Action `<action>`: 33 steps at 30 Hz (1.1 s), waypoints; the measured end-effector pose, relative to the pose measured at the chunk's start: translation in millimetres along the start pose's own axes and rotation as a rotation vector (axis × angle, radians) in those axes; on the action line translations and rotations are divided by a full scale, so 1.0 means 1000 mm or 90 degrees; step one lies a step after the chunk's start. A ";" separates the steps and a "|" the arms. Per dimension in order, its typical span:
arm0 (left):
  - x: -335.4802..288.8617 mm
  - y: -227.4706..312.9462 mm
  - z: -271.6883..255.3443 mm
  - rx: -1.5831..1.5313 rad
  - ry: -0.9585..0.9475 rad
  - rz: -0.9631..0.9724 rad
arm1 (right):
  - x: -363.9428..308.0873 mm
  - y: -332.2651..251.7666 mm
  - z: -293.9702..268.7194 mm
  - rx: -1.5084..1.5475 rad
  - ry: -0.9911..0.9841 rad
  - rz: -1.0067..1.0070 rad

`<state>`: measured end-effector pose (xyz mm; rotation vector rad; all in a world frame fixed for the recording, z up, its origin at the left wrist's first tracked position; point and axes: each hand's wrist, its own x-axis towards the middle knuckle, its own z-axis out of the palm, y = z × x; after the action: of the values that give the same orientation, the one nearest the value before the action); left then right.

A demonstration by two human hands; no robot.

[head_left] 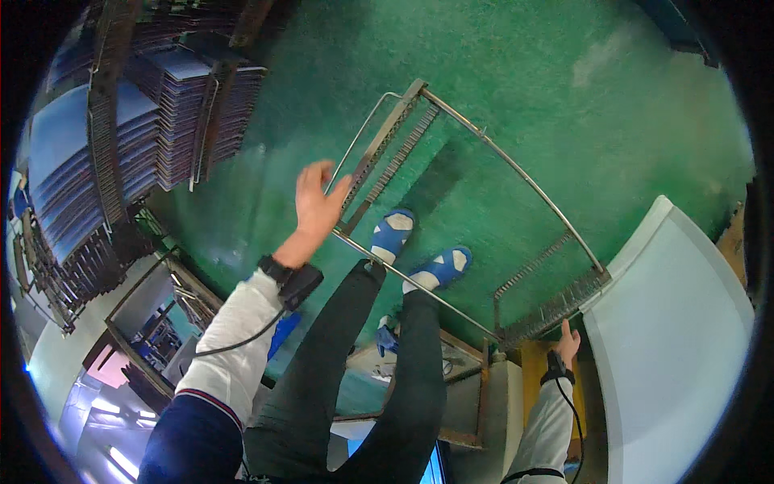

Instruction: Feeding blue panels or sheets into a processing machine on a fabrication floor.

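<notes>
A metal rack frame (516,167) with toothed, slotted side rails stands in front of me, above the green floor. My left hand (317,206) is at its left side. Its thumb and fingers are apart around the end of a thin bent handle rod (360,134), not closed on it. Beside the rack's near right corner is my right hand (569,347), fingers stretched out, close to the slotted right rail (556,310). Whether that hand touches the rail is unclear. A large pale panel with a curved edge (673,339) stands just right of it.
Racks holding stacked flat sheets (181,121) stand at the left. My feet in blue slippers (393,231) are seen through the rack frame. Behind my legs is a rusty metal frame (482,403). A dark object (681,32) lies at the far right.
</notes>
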<state>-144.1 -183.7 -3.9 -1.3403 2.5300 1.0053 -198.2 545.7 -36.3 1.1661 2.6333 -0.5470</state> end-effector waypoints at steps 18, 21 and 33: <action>-0.044 0.103 -0.129 -0.128 -0.211 -0.081 | -0.149 -0.083 -0.069 0.233 -0.557 0.091; -0.085 0.144 -0.172 -0.203 -0.260 -0.005 | -0.154 -0.070 -0.129 0.313 -0.450 0.122; -0.206 0.120 -0.416 -0.215 -0.100 0.070 | -0.328 -0.321 -0.335 0.175 -0.483 -0.145</action>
<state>-27.6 -241.3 457.4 -1.1454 2.4149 1.5517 -232.8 267.0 457.3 0.5382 2.0617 -1.1551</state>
